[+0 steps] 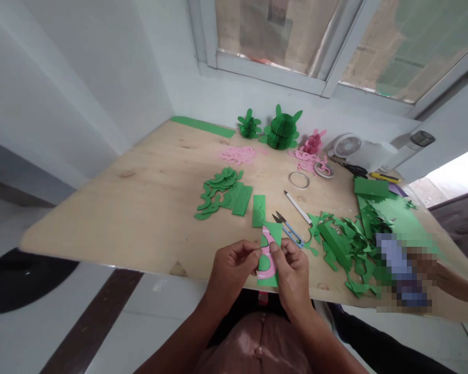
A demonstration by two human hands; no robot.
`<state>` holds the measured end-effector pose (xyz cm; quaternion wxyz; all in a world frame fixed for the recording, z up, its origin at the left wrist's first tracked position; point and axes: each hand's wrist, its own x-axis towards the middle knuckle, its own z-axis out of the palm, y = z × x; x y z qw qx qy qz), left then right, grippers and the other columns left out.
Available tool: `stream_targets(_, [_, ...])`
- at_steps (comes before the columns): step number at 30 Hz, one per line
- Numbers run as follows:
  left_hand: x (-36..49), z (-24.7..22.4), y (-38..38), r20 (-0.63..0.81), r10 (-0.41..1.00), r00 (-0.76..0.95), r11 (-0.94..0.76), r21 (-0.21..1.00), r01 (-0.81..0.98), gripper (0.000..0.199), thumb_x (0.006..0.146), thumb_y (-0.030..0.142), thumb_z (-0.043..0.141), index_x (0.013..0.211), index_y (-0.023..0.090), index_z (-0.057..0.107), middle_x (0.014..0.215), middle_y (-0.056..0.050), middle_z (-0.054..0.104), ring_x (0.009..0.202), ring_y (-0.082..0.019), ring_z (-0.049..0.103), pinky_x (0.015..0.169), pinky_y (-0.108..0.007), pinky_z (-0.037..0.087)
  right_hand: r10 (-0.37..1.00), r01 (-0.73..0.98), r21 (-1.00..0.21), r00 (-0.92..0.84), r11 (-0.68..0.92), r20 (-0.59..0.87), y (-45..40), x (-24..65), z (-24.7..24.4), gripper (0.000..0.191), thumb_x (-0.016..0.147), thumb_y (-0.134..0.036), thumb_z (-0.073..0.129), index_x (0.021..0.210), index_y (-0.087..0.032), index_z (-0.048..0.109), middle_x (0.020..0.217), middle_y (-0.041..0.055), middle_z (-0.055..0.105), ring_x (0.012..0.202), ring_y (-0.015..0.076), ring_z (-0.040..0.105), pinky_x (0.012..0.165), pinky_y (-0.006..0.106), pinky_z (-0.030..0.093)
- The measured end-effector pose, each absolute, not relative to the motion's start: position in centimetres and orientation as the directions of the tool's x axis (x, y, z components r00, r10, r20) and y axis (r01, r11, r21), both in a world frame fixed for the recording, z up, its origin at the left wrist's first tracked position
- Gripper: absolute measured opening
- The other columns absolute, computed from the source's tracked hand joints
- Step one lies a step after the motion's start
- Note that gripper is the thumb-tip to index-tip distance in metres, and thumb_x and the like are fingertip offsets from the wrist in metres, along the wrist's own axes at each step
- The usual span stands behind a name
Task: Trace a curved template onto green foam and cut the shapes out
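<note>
Near the front edge of the table I hold a green paper strip (272,282) with a curved pink paper cutout (272,270) lying flat on it. My left hand (236,270) pinches the left edge of the pink cutout. On the other side, my right hand (295,272) grips the green strip, its thumb pressing the cutout down. Just beyond lies another green strip (259,210) with curved outlines drawn on it. Blue-handled thread snips (292,231) and a white pen (297,206) rest right of it.
Green cut pieces (218,189) lie to the left, pink cutouts (237,155) behind them. Green scraps (345,244) spread to the right, near another person's arm (456,278) and a pixelated patch. Paper honeycomb figures (281,132), tape rolls (298,180) and a small fan (347,145) stand toward the wall.
</note>
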<state>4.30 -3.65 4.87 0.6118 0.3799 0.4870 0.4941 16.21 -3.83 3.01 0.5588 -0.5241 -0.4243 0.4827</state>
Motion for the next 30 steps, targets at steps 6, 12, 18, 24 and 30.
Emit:
stream_targets(6, [4.29,4.99,-3.65,-0.23,0.972,0.037,0.232,0.943,-0.237,0.014,0.069,0.024,0.064,0.06,0.014,0.064,0.05,0.003,0.057,0.049,-0.009,0.049,0.05,-0.019,0.041,0.984,-0.094,-0.995,0.176,-0.014,-0.031,-3.81,16.09,3.19,0.024,0.08,-0.036,0.063,0.068,-0.016,0.059,0.054,-0.0051,0.046,0.05,0.0099,0.039,0.048,0.022,0.034])
stream_targets(12, [4.3,5.02,-3.67,-0.231,0.973,0.028,0.231,0.945,-0.234,0.014,0.069,0.024,0.065,0.059,0.014,0.064,0.05,0.003,0.057,0.049,-0.009,0.049,0.05,-0.019,0.041,0.985,-0.095,-0.995,0.175,0.001,-0.016,-3.81,16.16,3.18,0.024,0.08,-0.036,0.063,0.066,-0.017,0.058,0.054,-0.0051,0.047,0.05,0.0096,0.04,0.048,0.022,0.034])
stream_targets(18, [4.31,4.94,-3.69,-0.239,0.971,0.031,0.239,0.94,-0.243,0.012,0.068,0.024,0.065,0.061,0.014,0.065,0.051,0.003,0.058,0.048,-0.009,0.049,0.049,-0.019,0.042,0.987,-0.097,-0.995,0.161,-0.014,-0.029,-3.79,16.14,3.29,0.024,0.08,-0.037,0.063,0.067,-0.017,0.059,0.054,-0.0048,0.048,0.049,0.0099,0.04,0.048,0.022,0.034])
stream_targets(24, [4.34,4.98,-3.62,-0.245,0.969,0.031,0.245,0.941,-0.235,0.014,0.069,0.025,0.065,0.06,0.014,0.065,0.051,0.002,0.058,0.049,-0.009,0.05,0.05,-0.019,0.042,0.984,-0.088,-0.996,0.177,-0.008,-0.023,-3.71,16.22,2.9,0.024,0.08,-0.036,0.063,0.068,-0.017,0.058,0.055,-0.0053,0.044,0.051,0.0101,0.038,0.049,0.022,0.033])
stream_targets(30, [4.32,5.35,-3.53,-0.264,0.964,0.015,0.26,0.938,-0.229,0.013,0.067,0.025,0.065,0.059,0.014,0.065,0.051,0.002,0.058,0.049,-0.01,0.049,0.05,-0.02,0.042,0.986,-0.069,-0.998,0.165,-0.012,-0.023,-3.79,16.2,2.91,0.023,0.082,-0.036,0.062,0.07,-0.017,0.058,0.056,-0.0045,0.046,0.052,0.0105,0.039,0.05,0.023,0.034])
